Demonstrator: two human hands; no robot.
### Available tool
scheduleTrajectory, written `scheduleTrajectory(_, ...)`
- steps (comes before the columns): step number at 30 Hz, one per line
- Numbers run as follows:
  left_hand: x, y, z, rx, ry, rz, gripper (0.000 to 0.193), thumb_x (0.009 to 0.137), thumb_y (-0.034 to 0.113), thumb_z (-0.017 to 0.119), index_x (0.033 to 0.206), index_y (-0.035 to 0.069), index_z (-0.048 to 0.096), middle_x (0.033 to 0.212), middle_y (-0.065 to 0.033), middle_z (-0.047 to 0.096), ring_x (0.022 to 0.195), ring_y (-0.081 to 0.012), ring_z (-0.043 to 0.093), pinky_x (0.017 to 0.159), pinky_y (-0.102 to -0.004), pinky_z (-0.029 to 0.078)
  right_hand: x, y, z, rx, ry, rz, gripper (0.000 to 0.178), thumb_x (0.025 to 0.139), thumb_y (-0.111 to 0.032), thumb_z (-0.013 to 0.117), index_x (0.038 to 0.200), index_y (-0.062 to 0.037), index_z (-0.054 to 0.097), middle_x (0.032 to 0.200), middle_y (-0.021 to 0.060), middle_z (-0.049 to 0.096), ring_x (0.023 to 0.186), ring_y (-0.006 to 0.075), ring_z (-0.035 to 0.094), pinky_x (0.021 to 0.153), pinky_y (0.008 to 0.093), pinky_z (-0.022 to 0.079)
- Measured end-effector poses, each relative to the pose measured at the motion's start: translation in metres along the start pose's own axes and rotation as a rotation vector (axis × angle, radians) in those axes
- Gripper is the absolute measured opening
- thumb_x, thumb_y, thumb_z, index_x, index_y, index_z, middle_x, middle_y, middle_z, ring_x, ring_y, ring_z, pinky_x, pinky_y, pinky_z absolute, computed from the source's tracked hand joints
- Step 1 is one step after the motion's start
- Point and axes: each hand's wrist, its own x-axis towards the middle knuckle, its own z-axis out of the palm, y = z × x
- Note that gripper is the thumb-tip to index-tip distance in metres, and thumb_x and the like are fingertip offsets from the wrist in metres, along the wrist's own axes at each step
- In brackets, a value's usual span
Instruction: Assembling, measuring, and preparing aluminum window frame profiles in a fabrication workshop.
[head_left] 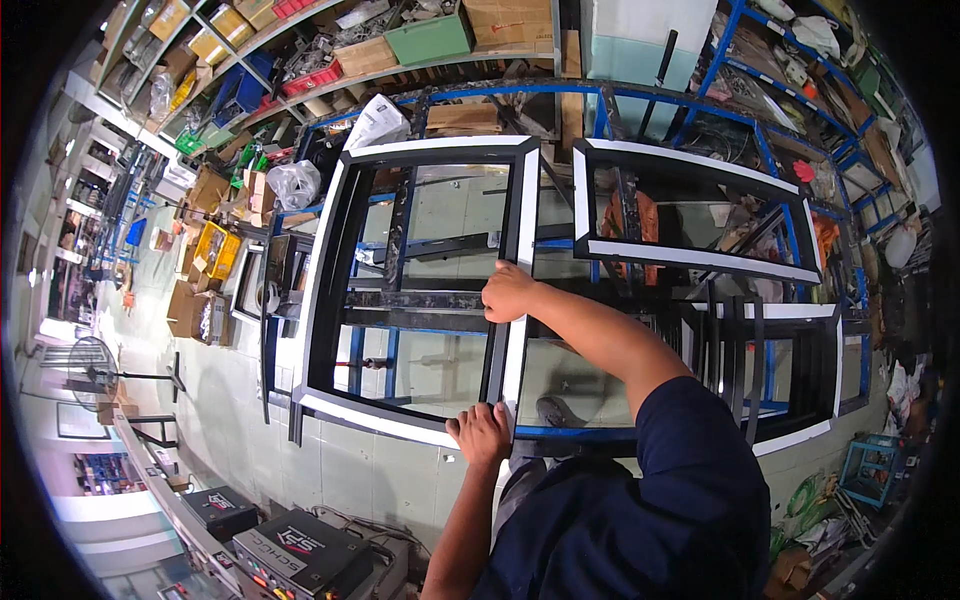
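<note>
A large rectangular frame with white faces and black edges, like a window frame, lies across a blue-edged metal stand. My left hand rests at its near right corner, fingers bent over the bar and gripping it. Farther up the same right-hand bar, my right hand is closed in a fist against the inner edge. Whatever is inside that fist is hidden by the fingers. A dark strip runs along the bar's inner side between my hands.
To the right lie a second white-and-black frame and another frame with black bars across it. Shelves with bins, including a green bin, line the back. Boxes and a yellow crate stand left, beyond a pedestal fan. Black cases sit near left.
</note>
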Motion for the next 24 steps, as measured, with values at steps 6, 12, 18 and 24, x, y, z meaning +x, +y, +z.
scheduleTrajectory(6,0.005,0.005,-0.015,0.095,-0.203,-0.011,0.058,0.097,0.061,0.056,0.102,0.003,0.063,0.108,-0.0198,0.068,0.112,-0.0382,0.060,0.108,-0.0601,0.028,-0.003,0.000,-0.004,-0.041,-0.148,-0.032,0.045,0.089,-0.050,0.061,0.085,-0.0103,0.081,0.088,0.0150,0.076,0.098,0.0333,0.072,0.115,0.0513,0.036)
scheduleTrajectory(12,0.005,0.011,-0.017,0.132,-0.220,-0.032,0.071,0.080,0.068,0.071,0.103,0.002,0.061,0.110,-0.0185,0.067,0.113,-0.0374,0.060,0.108,-0.0614,0.027,-0.038,0.011,0.007,0.029,0.247,-0.295,0.059,0.089,-0.063,0.062,0.082,-0.0063,0.073,0.094,0.0126,0.066,0.101,0.0308,0.059,0.106,0.0445,0.042)
scheduleTrajectory(18,0.002,0.016,-0.012,0.049,-0.145,-0.045,0.059,0.081,0.056,0.074,0.101,0.003,0.061,0.105,-0.0173,0.068,0.107,-0.0359,0.061,0.106,-0.0585,0.030,-0.040,0.014,0.018,0.096,0.505,-0.360,0.055,0.089,-0.058,0.065,0.072,-0.0055,0.067,0.085,0.0121,0.063,0.093,0.0318,0.059,0.099,0.0426,0.045)
scheduleTrajectory(24,0.005,0.016,-0.011,0.110,-0.183,-0.020,0.055,0.085,0.055,0.071,0.100,0.004,0.058,0.099,-0.0178,0.070,0.103,-0.0350,0.065,0.106,-0.0578,0.031,-0.033,0.019,0.024,0.149,0.518,-0.375,0.050,0.089,-0.050,0.067,0.065,-0.0064,0.065,0.073,0.0095,0.060,0.083,0.0316,0.060,0.093,0.0423,0.047)
